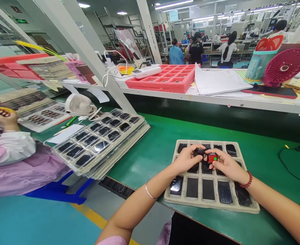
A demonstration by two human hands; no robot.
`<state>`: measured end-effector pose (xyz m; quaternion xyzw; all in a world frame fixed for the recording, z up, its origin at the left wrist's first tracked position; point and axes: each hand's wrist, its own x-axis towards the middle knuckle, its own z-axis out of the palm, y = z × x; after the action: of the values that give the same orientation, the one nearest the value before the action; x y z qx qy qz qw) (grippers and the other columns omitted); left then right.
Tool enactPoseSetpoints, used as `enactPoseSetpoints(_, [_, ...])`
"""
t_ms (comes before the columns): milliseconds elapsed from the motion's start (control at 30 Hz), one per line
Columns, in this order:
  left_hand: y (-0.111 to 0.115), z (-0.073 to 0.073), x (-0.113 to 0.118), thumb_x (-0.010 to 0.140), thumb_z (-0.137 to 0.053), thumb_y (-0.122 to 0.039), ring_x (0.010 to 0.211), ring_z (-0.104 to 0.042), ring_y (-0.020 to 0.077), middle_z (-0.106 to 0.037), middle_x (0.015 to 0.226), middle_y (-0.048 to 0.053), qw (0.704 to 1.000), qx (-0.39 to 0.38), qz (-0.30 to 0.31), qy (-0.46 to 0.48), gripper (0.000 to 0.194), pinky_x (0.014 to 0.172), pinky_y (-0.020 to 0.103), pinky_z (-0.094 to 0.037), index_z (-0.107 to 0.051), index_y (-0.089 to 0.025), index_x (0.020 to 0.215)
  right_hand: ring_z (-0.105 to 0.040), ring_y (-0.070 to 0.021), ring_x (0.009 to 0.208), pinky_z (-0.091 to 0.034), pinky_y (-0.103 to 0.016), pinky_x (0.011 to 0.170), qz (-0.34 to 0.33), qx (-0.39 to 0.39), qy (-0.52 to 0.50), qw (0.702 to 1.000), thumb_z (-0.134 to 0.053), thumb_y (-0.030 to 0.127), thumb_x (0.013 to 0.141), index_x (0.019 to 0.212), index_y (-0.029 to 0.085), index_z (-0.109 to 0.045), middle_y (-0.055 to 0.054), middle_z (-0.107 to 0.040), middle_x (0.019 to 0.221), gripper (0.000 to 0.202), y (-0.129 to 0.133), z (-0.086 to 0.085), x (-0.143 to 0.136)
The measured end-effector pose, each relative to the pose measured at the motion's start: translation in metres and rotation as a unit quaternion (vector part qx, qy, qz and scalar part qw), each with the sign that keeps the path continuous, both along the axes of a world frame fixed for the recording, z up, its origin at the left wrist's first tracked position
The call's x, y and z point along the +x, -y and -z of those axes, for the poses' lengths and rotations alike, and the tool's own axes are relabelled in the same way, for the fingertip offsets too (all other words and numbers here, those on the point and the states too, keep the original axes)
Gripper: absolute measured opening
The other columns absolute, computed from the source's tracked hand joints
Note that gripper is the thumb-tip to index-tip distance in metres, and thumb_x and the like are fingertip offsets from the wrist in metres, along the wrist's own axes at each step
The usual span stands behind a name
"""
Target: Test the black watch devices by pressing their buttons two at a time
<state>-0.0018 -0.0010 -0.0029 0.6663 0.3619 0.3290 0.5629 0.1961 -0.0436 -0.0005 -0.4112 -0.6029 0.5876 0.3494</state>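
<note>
My left hand [190, 158] is closed on a small black device [199, 152]. Beside it, my right hand [223, 163] grips a small watch-like device [212, 158] whose lit screen shows red with a green patch. Both hands are above a beige compartment tray [203, 205] on the green table. Dark-screened devices lie in many of its compartments; one at the lower left [176, 185] has white marks on its screen. Two front compartments show flat dark rectangles. My hands cover part of the tray's middle row.
Stacked trays [119, 149] of black devices stand left on the green table [160, 132], near a white fan [80, 104]. A co-worker's hand [8, 119] is at far left. The shelf holds a red foam tray [165, 78], papers [218, 81] and a pink fan [284, 68]. A cable [289, 170] lies right.
</note>
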Motion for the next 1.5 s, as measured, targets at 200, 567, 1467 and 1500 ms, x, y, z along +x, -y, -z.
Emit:
enactPoseSetpoints(200, [0.0002,0.0007,-0.0003,0.074,-0.065,-0.028,0.068,-0.057,0.013,-0.062,0.087,0.006,1.0,-0.008,-0.001,0.021,0.04,0.064,0.024,-0.047,-0.057,-0.015,0.11,-0.063,-0.0153,0.076,-0.05,-0.028,0.067,0.002,0.003,0.006,1.0,-0.051,0.02,0.082,0.12,0.02,-0.048,-0.007,-0.061,0.102,0.039,0.0003,0.0,0.0008])
enactPoseSetpoints(567, [-0.0001,-0.0006,0.0001,0.078,-0.062,-0.046,0.066,-0.057,0.0126,-0.06,0.078,0.006,0.998,-0.019,0.009,0.057,0.039,0.059,0.023,-0.05,-0.06,-0.01,0.094,-0.062,-0.0134,0.069,-0.05,-0.027,0.064,-0.013,0.02,-0.016,1.0,-0.049,0.038,0.091,0.111,0.019,-0.054,-0.006,-0.062,0.096,0.028,-0.0005,0.0007,0.0027])
enactPoseSetpoints(1467, [0.0017,-0.0016,-0.0003,0.075,-0.06,-0.02,0.063,-0.055,0.0112,-0.061,0.086,0.004,1.0,0.022,0.003,-0.008,0.028,0.06,0.022,-0.045,-0.059,-0.015,0.103,-0.061,-0.0127,0.068,-0.051,-0.029,0.067,-0.009,0.002,-0.027,1.0,-0.052,0.021,0.083,0.108,0.018,-0.053,-0.005,-0.06,0.095,0.025,0.0007,0.0007,0.0011])
enactPoseSetpoints(1500, [0.0018,-0.0014,-0.0005,0.074,-0.06,-0.019,0.062,-0.054,0.0109,-0.061,0.086,0.004,1.0,0.026,0.001,-0.012,0.028,0.059,0.022,-0.045,-0.059,-0.016,0.103,-0.061,-0.0127,0.068,-0.051,-0.029,0.067,-0.011,0.0,-0.027,1.0,-0.052,0.021,0.082,0.108,0.018,-0.052,-0.005,-0.06,0.096,0.026,0.0006,0.0012,0.0012])
